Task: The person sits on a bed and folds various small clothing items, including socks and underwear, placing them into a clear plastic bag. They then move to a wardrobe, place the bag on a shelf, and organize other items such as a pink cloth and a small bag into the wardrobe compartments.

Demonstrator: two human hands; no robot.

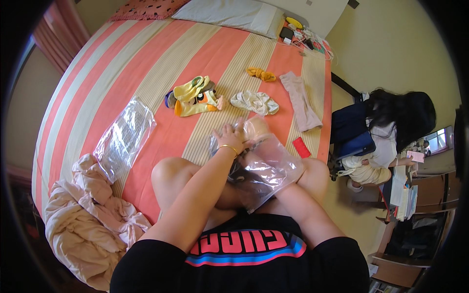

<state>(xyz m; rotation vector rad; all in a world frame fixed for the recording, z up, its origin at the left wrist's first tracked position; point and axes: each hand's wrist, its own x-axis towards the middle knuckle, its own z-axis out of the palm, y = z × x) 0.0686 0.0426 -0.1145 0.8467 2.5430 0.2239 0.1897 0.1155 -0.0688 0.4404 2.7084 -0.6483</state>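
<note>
A clear plastic bag (274, 166) lies over my crossed legs, its open end towards me. My right hand (253, 157) is inside it, blurred by glare on the film, so its grip cannot be made out. At the bag's far end a beige cloth item (256, 126) shows through the plastic. My left hand (231, 139), with a gold bangle at the wrist, presses on the bag from outside, fingers spread. Just beyond are a crumpled white patterned cloth (254, 103), yellow-and-orange cartoon socks (196, 97), a knotted mustard band (261, 74) and pale pink leggings or long socks (300, 100).
A second clear bag (126, 137) lies left on the striped bed (165, 62), near a rumpled pink quilt (88, 219). A red packet (301, 147) is by my right knee. Cables and small items (302, 38) fill the far corner. Another person (384, 128) sits at a desk, right.
</note>
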